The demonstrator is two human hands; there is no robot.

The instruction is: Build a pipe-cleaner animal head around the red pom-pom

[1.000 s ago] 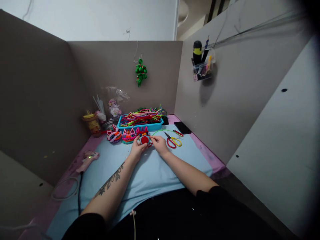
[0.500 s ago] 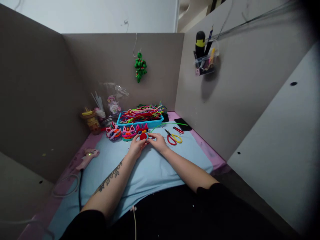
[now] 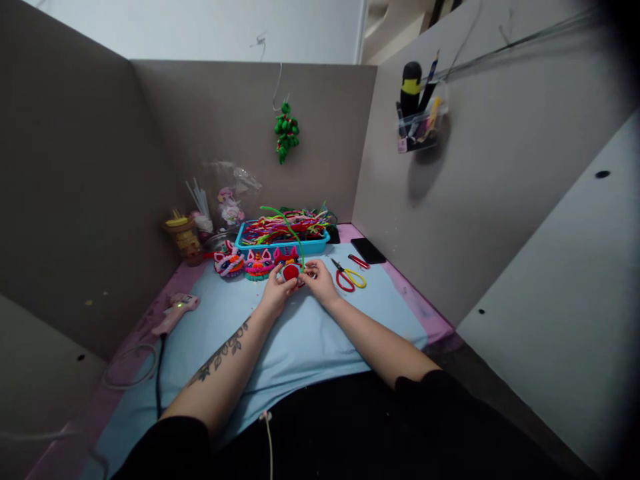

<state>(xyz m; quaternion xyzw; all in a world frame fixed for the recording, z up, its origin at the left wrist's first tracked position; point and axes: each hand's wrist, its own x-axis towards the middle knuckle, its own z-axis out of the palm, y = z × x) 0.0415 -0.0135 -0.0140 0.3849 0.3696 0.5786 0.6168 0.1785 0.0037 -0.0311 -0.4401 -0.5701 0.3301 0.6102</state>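
My left hand [image 3: 277, 291] is closed around the side of a small round piece [image 3: 291, 272] with a red face and a pale rim. From the right, my right hand [image 3: 321, 283] meets it, thumb and fingers pinched at the lower end of a bright green pipe cleaner [image 3: 296, 235]. The pipe cleaner rises from the fingertips and curves over to the left. How it joins the round piece is hidden by my fingers. Just behind my hands stand colourful pipe-cleaner animal heads [image 3: 259, 265] with pointed ears.
A blue tray [image 3: 310, 247] heaped with pipe cleaners is behind the heads. Scissors [image 3: 350, 276] with red and yellow handles, a red-handled tool [image 3: 359, 261] and a phone [image 3: 369, 251] lie right. A pink glue gun [image 3: 176, 313] with its cord lies left.
The green pipe cleaner has swung from pointing right, low over the table, to standing up and curving left. My right fingers have curled in more. The view has shifted slightly.
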